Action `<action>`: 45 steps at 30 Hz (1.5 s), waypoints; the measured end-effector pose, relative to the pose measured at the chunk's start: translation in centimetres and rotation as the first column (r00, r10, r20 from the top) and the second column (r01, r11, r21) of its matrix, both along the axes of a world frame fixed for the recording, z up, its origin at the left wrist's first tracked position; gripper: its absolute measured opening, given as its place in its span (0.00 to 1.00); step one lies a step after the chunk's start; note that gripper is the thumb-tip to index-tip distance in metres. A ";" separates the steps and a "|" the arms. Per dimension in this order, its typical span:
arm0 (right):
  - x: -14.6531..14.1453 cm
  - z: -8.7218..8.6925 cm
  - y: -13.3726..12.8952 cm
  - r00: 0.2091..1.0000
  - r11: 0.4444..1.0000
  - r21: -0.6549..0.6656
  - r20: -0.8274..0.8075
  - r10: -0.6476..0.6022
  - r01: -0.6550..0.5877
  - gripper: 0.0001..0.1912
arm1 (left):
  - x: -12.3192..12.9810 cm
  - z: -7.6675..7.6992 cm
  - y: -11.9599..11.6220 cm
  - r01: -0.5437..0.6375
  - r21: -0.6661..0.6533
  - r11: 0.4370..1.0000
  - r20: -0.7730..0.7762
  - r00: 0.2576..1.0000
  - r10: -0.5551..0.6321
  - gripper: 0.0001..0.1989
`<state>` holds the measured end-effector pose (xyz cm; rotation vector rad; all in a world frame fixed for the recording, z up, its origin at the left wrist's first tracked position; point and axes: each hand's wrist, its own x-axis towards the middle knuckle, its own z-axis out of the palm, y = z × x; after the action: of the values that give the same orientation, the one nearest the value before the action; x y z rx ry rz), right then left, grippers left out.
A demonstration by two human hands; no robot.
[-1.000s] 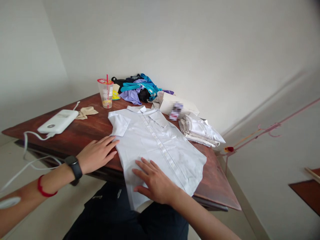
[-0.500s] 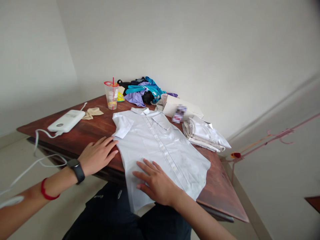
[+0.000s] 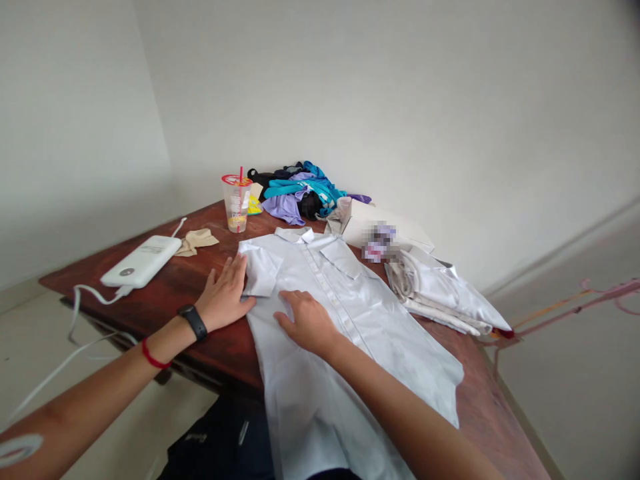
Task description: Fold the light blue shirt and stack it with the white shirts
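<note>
A white short-sleeved shirt [image 3: 345,307] lies spread face up on the dark red wooden table [image 3: 165,300], its collar pointing away from me and its lower edge hanging over the front edge. Beside the left sleeve, my left hand [image 3: 224,297] lies with fingers outstretched, touching the sleeve's edge. My right hand [image 3: 307,320] rests over the shirt's upper front, just right of that sleeve, with its fingers extended and nothing gripped. Its farther fingers partly overlap one another.
A white power bank [image 3: 143,260] with a cable sits at the left, near a beige cloth [image 3: 197,241]. Behind are a plastic cup [image 3: 237,207] and a heap of clothes [image 3: 305,190]. A white box [image 3: 360,223] and folded white clothes [image 3: 440,290] lie at the right.
Both hands have moved farther up the shirt, the left to the sleeve and the right from the lower front to the chest area. The view has shifted slightly.
</note>
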<state>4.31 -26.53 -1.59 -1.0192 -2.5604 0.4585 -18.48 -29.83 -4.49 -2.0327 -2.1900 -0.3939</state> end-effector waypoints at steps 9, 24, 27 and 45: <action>-7.3 -0.4 12.0 0.945 0.897 -0.365 -0.110 -0.306 0.248 0.22 | -0.6 -3.2 -0.7 0.103 0.181 0.978 -0.074 0.993 -0.091 0.38; -13.8 4.1 12.2 0.909 0.842 -0.531 -0.298 -0.292 0.097 0.12 | -0.2 -2.4 -1.2 -0.010 0.149 0.989 0.008 1.000 0.009 0.35; -15.0 3.8 12.4 0.912 0.904 -0.408 -0.308 -0.270 0.130 0.10 | 0.1 -1.9 -1.6 0.005 0.154 0.988 0.006 1.000 -0.006 0.33; -16.1 1.5 8.4 0.824 0.644 -0.764 -0.396 -0.404 -0.051 0.24 | -3.9 -2.9 -1.3 0.196 0.210 0.958 0.422 0.866 -0.270 0.52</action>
<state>-11.78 -18.16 -0.08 -1.1545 -1.6922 1.5937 -22.38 -31.12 -7.44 -2.2992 -2.0367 -1.1352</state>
